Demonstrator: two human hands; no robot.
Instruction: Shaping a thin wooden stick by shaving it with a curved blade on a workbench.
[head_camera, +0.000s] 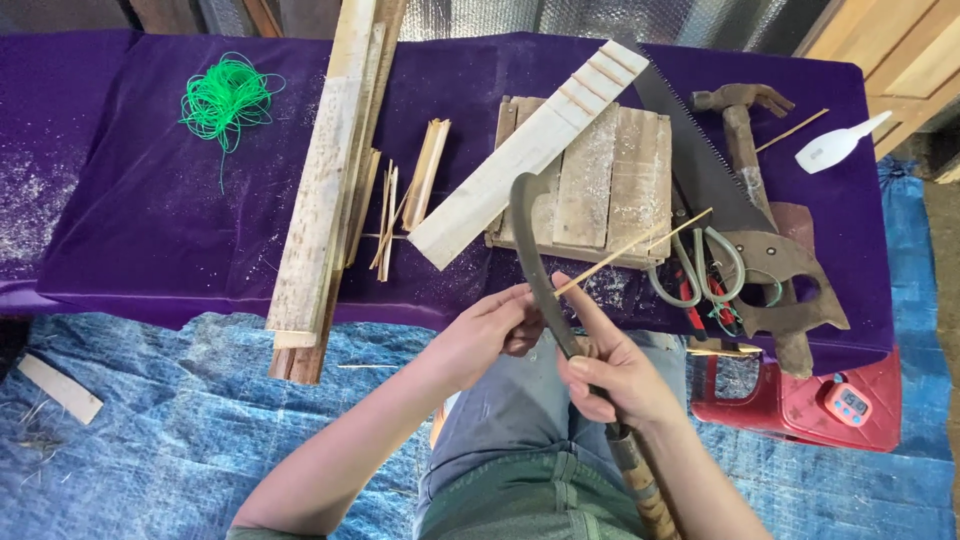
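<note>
Purple cloth covers the low bench (150, 220), which stands over a blue tarp (170, 420) on the floor, with sawdust scattered on both. On the left part of the bench lie long wooden planks (325, 180), stacked and reaching over the front edge, and beside them some thin bamboo strips (388, 222) and a split bamboo piece (428, 172). Near the middle sits a small wooden pallet block (600, 190) with a pale notched board (528, 152) lying diagonally across it. To the right of it are a hand saw (720, 190), a hammer (742, 130), green-handled scissors (700, 270) and a white plastic tool (838, 145). A bundle of green string (226, 98) rests at the far left, and a red stool (800, 400) with a small timer (848, 402) stands at the right, below the bench edge. The right hand (615, 375) has its grip clenched around the handle of a curved knife (540, 260), blade pointing up and away. The left hand (490, 330) pinches the near end of a thin bamboo stick (630, 250), which crosses the blade and points up to the right above the pallet block.
</note>
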